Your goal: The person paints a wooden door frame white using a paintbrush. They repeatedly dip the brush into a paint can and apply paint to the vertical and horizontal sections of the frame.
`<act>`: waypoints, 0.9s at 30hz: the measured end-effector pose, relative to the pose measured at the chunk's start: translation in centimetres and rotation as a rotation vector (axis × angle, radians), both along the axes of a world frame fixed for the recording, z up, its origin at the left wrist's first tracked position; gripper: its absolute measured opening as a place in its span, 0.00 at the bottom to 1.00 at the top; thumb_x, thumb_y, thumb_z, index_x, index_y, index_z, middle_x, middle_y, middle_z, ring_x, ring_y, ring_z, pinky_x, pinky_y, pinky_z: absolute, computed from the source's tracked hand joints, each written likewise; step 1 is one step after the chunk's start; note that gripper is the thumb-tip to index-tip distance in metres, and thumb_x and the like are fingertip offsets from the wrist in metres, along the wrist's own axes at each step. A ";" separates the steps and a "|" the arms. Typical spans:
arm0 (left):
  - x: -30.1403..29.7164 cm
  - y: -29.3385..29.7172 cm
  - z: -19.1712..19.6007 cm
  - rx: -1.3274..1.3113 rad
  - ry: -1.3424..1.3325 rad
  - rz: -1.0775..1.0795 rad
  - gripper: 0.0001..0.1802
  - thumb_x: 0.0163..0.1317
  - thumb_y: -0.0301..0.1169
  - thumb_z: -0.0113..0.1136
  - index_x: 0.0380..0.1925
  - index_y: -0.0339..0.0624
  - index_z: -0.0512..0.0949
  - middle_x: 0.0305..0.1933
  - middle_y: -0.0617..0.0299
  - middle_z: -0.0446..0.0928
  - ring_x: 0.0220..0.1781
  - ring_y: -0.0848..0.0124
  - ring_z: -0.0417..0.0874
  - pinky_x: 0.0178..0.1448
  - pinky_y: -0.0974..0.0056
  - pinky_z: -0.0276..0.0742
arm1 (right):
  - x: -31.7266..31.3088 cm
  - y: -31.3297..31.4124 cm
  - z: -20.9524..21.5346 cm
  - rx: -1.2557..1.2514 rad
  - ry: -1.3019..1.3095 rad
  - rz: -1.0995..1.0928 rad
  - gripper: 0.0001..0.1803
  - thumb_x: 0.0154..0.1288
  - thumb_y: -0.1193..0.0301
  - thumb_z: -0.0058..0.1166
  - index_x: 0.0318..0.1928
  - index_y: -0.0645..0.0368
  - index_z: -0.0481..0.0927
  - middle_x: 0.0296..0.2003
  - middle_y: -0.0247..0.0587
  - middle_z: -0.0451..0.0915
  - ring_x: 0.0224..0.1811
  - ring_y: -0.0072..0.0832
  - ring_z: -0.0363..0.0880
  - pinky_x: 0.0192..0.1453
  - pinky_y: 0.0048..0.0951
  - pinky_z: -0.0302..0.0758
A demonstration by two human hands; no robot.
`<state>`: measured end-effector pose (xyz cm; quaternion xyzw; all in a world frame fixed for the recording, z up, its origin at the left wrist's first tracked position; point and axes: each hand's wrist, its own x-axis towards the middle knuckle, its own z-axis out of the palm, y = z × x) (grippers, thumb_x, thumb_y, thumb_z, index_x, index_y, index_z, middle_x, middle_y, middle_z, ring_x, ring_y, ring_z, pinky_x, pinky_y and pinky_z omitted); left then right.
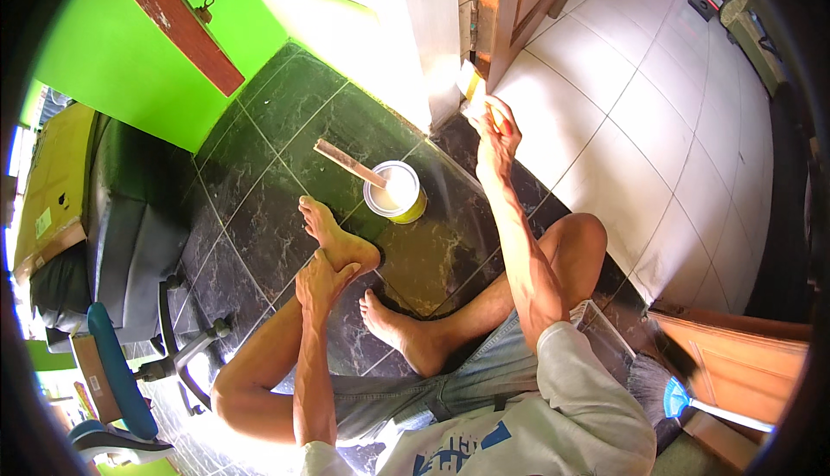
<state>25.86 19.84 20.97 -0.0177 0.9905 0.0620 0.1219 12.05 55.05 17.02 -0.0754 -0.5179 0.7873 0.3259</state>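
Observation:
My right hand [496,140] is reached forward and closed round the handle of a paintbrush [473,87]. The brush's head is up beside the foot of the white-painted door frame [430,52]; glare hides whether its bristles touch the wood. Down on the dark tiles, between my feet and the frame, stands an open paint can [416,211] with pale paint inside. A flat wooden stick [344,159] leans out over its rim to the left. My left hand [322,282] is wrapped round my left ankle, just below the bare foot [333,236].
A wooden door [508,18] stands hinged at the frame, with white tiles [635,121] beyond. At left are a green wall [104,61], a black sofa [138,217] with a cardboard box [60,182], and an office chair [186,359]. A broom [670,394] lies at lower right.

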 end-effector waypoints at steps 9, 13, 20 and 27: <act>0.2 0.6 0.4 -0.011 -0.021 0.035 0.41 0.53 0.63 0.69 0.43 0.29 0.76 0.40 0.37 0.84 0.46 0.42 0.86 0.49 0.47 0.80 | 1.6 -1.2 1.5 0.086 0.073 -0.048 0.10 0.74 0.72 0.60 0.53 0.55 0.84 0.54 0.35 0.82 0.55 0.25 0.79 0.61 0.29 0.76; -0.1 0.4 0.3 0.007 -0.034 0.043 0.41 0.53 0.62 0.69 0.44 0.29 0.76 0.41 0.37 0.84 0.46 0.42 0.86 0.50 0.47 0.80 | 0.7 -1.7 0.8 0.242 0.034 0.049 0.10 0.74 0.72 0.60 0.53 0.53 0.85 0.54 0.33 0.83 0.59 0.26 0.77 0.65 0.32 0.73; 0.7 -0.7 -0.2 0.008 -0.004 0.050 0.41 0.52 0.62 0.70 0.43 0.31 0.77 0.41 0.39 0.85 0.46 0.43 0.87 0.49 0.48 0.81 | 1.6 -0.6 -2.2 -0.137 -0.179 -0.051 0.13 0.75 0.71 0.60 0.57 0.57 0.80 0.52 0.42 0.83 0.53 0.31 0.84 0.46 0.33 0.86; 0.4 -0.5 -0.8 0.029 0.054 0.020 0.39 0.51 0.60 0.72 0.42 0.32 0.78 0.40 0.41 0.85 0.44 0.45 0.87 0.48 0.48 0.80 | -3.2 2.5 5.4 -0.032 -0.209 0.041 0.14 0.73 0.68 0.61 0.55 0.60 0.81 0.44 0.48 0.86 0.42 0.35 0.89 0.38 0.31 0.87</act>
